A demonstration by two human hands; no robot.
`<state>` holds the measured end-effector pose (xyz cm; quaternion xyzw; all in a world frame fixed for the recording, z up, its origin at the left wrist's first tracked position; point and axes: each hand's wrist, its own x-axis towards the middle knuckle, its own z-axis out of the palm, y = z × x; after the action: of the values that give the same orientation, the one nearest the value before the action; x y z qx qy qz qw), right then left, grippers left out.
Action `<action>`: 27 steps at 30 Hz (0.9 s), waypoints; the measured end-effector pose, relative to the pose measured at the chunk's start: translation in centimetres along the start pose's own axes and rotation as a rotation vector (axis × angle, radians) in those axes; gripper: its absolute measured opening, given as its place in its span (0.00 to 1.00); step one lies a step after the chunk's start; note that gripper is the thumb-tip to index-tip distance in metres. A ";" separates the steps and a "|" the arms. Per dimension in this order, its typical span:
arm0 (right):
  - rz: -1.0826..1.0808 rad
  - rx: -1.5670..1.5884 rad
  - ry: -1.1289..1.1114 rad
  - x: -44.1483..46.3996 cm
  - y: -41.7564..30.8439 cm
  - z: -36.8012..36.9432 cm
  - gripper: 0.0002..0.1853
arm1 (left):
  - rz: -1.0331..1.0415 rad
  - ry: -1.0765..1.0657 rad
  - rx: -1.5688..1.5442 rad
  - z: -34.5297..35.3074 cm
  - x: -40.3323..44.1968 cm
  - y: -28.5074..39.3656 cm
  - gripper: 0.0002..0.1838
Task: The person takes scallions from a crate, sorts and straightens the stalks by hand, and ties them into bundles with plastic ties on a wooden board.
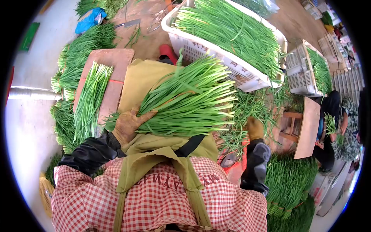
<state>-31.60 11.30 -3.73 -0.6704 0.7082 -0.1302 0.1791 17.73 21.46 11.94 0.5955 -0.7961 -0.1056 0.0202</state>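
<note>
A large bunch of garlic chives (181,100) lies across my lap on the olive apron (143,77), its pale cut ends pointing right. My left hand (129,124) grips the leafy end, with the thumb on top and the other fingers mostly hidden. An orange band shows around the bunch. Off to the right, my right hand (255,128) in a brownish glove hovers over or touches loose chive scraps (247,112); its fingers are too unclear to read. On a board (110,58) at my left rests a smaller bunch of chives (92,96).
A white crate (201,50) full of chives stands ahead, with another crate (297,73) to its right. Chive bundles (96,38) line the left side; more chives (290,178) lie at right. A knife (129,23) is on the floor. Another person (346,127) handles chives beside a wooden stool (307,127).
</note>
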 end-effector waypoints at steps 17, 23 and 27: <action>-0.639 0.477 0.033 1.3 -26.8 -6.9 0.10 | 0.003 0.182 -0.076 1.1 -1.3 0.0 0.38; -0.135 1.958 -0.065 0.5 -21.3 -7.3 0.07 | 0.176 0.297 -0.017 1.0 -0.9 -0.3 0.34; 0.289 2.174 -0.123 2.8 -15.1 -9.1 0.10 | 0.227 0.261 0.048 0.5 -0.9 0.0 0.29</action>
<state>-22.00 6.98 10.66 -0.0707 0.2774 -0.6290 0.7228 17.91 22.44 11.51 0.5106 -0.8513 -0.0057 0.1210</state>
